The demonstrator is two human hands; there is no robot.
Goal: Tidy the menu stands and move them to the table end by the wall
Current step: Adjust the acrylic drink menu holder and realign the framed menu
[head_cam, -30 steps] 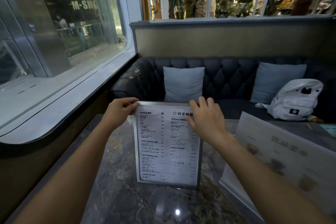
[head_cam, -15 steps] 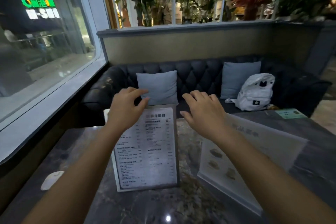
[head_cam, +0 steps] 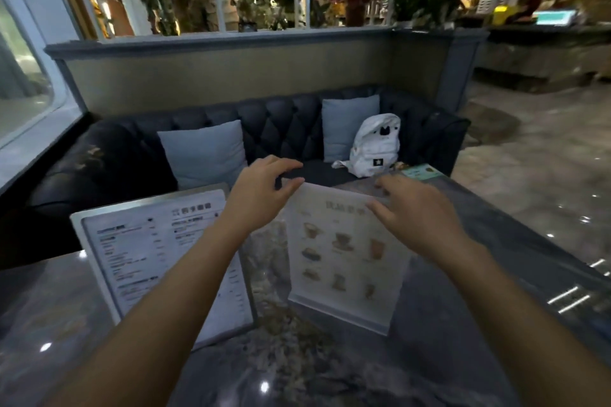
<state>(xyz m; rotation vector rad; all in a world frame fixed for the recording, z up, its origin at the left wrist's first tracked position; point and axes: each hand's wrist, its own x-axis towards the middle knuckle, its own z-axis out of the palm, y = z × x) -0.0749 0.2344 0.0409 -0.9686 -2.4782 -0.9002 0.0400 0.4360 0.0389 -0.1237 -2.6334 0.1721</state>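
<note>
Fingers [head_cam: 284,172] of the left hand [head_cam: 261,195] are spread and slightly curled, hovering at the upper left corner of the picture menu stand [head_cam: 347,261]; the thumb tip sits right at that corner, though the blur hides whether it truly touches. Nothing is pinched between them. On the other side, the right hand [head_cam: 416,211] has its fingers [head_cam: 380,208] loosely extended over the top right part of the same stand, the fingertips lying against or just above its face; I cannot tell which. Neither hand is closed around anything.

Below and between the two hands, the picture menu stand rests upright on the marble table [head_cam: 297,357], leaning back slightly, printed with rows of drink pictures. To the left of the left hand, partly crossed by the left forearm, stands the text menu stand [head_cam: 139,261] in its grey frame, just beside the picture one but apart from it.

Beyond the fingertips is a dark tufted sofa [head_cam: 281,129] carrying two pale blue cushions [head_cam: 205,152] and a white backpack [head_cam: 377,145]. Just past the right hand's fingers, a small green card [head_cam: 420,172] lies on the table's far edge.
</note>
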